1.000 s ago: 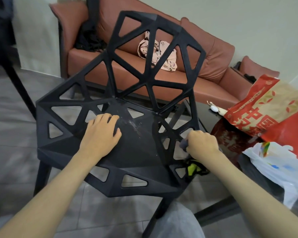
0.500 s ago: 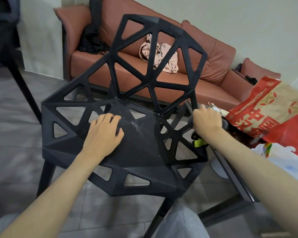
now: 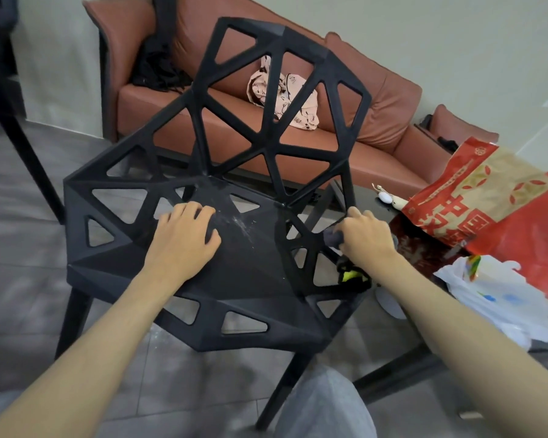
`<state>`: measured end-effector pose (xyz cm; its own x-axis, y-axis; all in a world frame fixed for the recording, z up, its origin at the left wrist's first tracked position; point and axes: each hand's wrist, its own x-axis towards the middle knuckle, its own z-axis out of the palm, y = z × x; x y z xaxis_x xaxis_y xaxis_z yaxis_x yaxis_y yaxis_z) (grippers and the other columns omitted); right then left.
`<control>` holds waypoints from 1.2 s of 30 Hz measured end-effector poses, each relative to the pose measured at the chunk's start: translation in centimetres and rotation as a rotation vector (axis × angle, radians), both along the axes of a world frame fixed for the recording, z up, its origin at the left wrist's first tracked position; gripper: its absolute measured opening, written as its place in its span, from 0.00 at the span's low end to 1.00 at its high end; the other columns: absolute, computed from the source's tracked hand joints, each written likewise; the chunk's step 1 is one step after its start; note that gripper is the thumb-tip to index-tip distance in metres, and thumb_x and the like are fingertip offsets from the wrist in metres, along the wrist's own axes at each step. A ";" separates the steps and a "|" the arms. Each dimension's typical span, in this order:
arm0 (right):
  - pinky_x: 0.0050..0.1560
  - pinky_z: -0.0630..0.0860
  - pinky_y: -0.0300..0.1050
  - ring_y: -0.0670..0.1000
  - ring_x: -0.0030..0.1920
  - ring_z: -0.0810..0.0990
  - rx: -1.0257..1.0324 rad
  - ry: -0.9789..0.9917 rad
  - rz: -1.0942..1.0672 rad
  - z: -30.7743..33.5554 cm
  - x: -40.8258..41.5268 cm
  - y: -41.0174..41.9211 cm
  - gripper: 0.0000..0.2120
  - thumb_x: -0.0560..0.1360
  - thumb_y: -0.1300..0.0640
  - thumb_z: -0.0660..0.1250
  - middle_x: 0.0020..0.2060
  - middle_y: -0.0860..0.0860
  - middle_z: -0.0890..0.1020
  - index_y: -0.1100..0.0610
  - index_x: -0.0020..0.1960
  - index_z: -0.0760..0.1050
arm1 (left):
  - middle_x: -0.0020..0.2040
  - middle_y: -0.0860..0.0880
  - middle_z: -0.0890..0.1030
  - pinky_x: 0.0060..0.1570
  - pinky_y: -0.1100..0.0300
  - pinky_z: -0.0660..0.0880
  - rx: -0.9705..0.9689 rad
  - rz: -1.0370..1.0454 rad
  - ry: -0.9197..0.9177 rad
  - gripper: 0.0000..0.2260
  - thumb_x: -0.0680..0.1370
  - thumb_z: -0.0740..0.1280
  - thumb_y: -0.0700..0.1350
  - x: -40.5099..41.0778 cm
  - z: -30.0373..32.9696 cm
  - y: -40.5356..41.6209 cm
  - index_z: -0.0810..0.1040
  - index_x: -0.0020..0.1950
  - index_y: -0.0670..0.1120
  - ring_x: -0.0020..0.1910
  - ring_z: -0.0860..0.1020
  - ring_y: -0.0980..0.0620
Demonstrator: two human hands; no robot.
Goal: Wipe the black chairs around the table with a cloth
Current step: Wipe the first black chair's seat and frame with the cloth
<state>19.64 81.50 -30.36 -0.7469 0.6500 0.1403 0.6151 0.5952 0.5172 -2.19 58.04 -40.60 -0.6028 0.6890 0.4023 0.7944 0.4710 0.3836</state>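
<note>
left hand (image 3: pixel 184 237) lies on the chair (image 3: pixel 250 273) seat, left of centre, fingers loosely bent on the plastic and grasping nothing; looks like it's bracing the chair, and i'd keep it there so the frame doesn't skid on the tiles. white dust streaks (image 3: pixel 241 224) sit just right of that hand on the seat middle, not yet wiped by the look of it. right hand (image 3: pixel 366 237) is clenched around the cloth (image 3: pixel 332 238), a dark wad with a yellow-green patch hanging below the wrist, pressed on the seat's right rim struts. judgement: step in hand is the right edge lattice. to do it well, run the cloth along each strut rather than across, push a fold into the triangle corners where grit collects, then sweep back left over the streaks. risk: the dangling tail could snag in a cutout. room, left to right: dark leg (image 3: pixel 29 159) far left, grey tile floor (image 3: pixel 23 248) with some white specks under the seat, brown sofa (image 3: pixel 377 147) far behind the chair with black fabric and a pink printed cloth on it, dark table (image 3: pixel 424 257) at right touching or just beside the chair, can't tell which, carrying a red bag (image 3: pixel 494 200) and a white plastic bag (image 3: pixel 500 298) near its edge.
</note>
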 end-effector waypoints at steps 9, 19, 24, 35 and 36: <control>0.37 0.69 0.42 0.52 0.47 0.78 -0.192 0.376 0.005 -5.2 10.2 -7.9 0.16 0.76 0.50 0.72 0.49 0.46 0.69 0.46 0.63 0.79 | 0.65 0.45 0.77 0.62 0.44 0.71 0.003 -0.010 -0.006 0.18 0.81 0.65 0.51 0.1 0.0 0.1 0.76 0.69 0.45 0.66 0.74 0.42; 0.39 0.75 0.44 0.47 0.47 0.74 -0.221 0.672 0.028 -8.7 8.5 -11.3 0.15 0.78 0.39 0.67 0.49 0.43 0.71 0.48 0.57 0.82 | 0.64 0.45 0.77 0.62 0.43 0.71 -0.013 -0.010 0.002 0.19 0.81 0.65 0.51 0.1 0.0 0.4 0.75 0.70 0.45 0.66 0.73 0.42; 0.33 0.75 0.43 0.48 0.49 0.76 -0.246 0.569 0.180 -9.8 8.7 -11.9 0.12 0.77 0.43 0.69 0.49 0.43 0.74 0.44 0.60 0.81 | 0.68 0.44 0.76 0.64 0.42 0.71 -0.019 -0.011 -0.010 0.22 0.82 0.65 0.51 0.0 -0.1 0.4 0.72 0.74 0.46 0.68 0.72 0.41; 0.38 0.72 0.42 0.47 0.43 0.75 -0.266 0.659 0.089 -9.6 9.1 -12.0 0.13 0.76 0.47 0.73 0.48 0.43 0.72 0.46 0.60 0.82 | 0.70 0.42 0.75 0.66 0.41 0.70 -0.014 -0.007 -0.037 0.25 0.82 0.65 0.50 0.0 0.2 0.4 0.67 0.78 0.46 0.70 0.71 0.39; 0.37 0.73 0.43 0.47 0.42 0.76 -0.297 0.654 0.119 -10.1 9.0 -13.0 0.13 0.75 0.47 0.74 0.47 0.43 0.72 0.46 0.59 0.81 | 0.70 0.42 0.75 0.66 0.41 0.70 -0.013 -0.008 -0.037 0.25 0.82 0.65 0.50 0.0 0.1 0.4 0.67 0.78 0.46 0.70 0.71 0.40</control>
<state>28.62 68.51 -40.46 -0.6391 0.6494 0.4121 0.6652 0.7357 -0.1279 -2.22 58.49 -40.50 -0.6114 0.6991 0.3707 0.7836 0.4696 0.4068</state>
